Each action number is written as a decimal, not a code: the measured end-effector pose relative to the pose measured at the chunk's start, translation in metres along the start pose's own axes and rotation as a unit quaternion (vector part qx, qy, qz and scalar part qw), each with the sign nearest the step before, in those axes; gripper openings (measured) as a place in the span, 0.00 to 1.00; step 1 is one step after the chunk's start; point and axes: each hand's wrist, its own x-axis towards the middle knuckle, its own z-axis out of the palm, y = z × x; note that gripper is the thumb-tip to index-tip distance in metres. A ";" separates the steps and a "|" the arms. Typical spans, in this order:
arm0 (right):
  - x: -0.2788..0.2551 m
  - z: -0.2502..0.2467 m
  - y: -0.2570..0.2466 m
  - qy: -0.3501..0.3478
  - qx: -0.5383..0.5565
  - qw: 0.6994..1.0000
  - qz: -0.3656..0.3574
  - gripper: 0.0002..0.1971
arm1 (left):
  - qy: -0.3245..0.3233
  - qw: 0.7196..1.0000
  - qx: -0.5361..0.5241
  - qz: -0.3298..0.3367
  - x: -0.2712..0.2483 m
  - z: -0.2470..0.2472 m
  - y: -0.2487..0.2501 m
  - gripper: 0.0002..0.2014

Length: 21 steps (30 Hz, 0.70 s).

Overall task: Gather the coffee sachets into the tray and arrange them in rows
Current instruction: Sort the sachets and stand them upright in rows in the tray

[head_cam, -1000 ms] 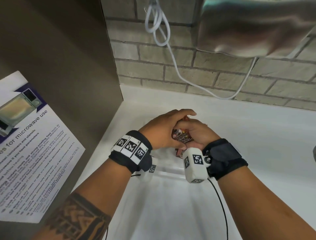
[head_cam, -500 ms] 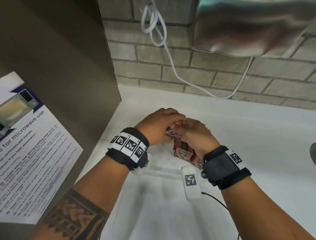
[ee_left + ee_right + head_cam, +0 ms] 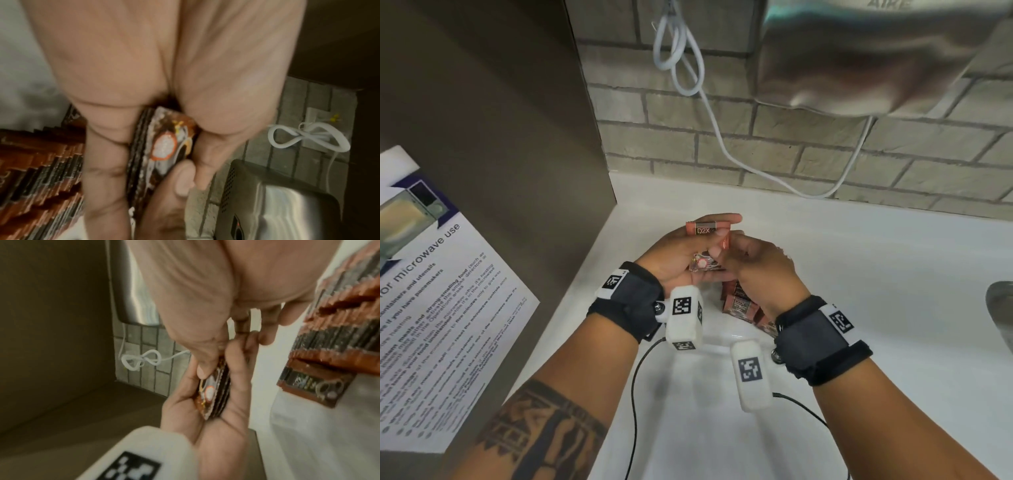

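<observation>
A small stack of coffee sachets [image 3: 703,263] [image 3: 162,151] [image 3: 213,391] lies in my upturned left hand [image 3: 709,236], whose fingers and thumb curl round it. One reddish sachet marked D2X [image 3: 707,228] sticks up at the fingertips. My right hand [image 3: 726,253] meets the stack from the right; its thumb [image 3: 182,177] presses the top sachet while its fingers reach behind. Below the hands a row of red-brown sachets [image 3: 739,305] [image 3: 41,170] [image 3: 333,344] stands on edge in the clear tray [image 3: 722,347]. My right wrist hides the row's near end.
The white counter [image 3: 859,274] runs to a brick wall. A steel hand dryer [image 3: 876,51] and a looped white cable [image 3: 681,58] hang above. A brown panel [image 3: 482,137] with a microwave notice [image 3: 431,308] closes the left side. A metal object [image 3: 1001,308] shows at the right edge.
My left hand has turned palm up and risen off the tray with the stack. My right hand has come up from the row to meet it.
</observation>
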 end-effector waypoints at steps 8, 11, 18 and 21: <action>0.023 -0.017 -0.013 0.035 -0.146 0.987 -0.051 0.06 | 0.015 0.992 0.123 0.028 -0.007 -0.008 -0.002 0.10; 0.029 -0.019 -0.018 0.007 -0.165 0.985 -0.047 0.06 | -0.010 0.990 0.143 0.022 -0.009 -0.009 -0.001 0.14; 0.040 -0.023 -0.023 -0.032 -0.181 0.981 -0.068 0.04 | -0.006 0.986 0.163 0.032 -0.010 -0.018 -0.001 0.21; 0.044 -0.022 -0.027 -0.056 -0.185 0.979 -0.072 0.04 | 0.015 0.983 0.177 0.050 -0.009 -0.020 -0.001 0.19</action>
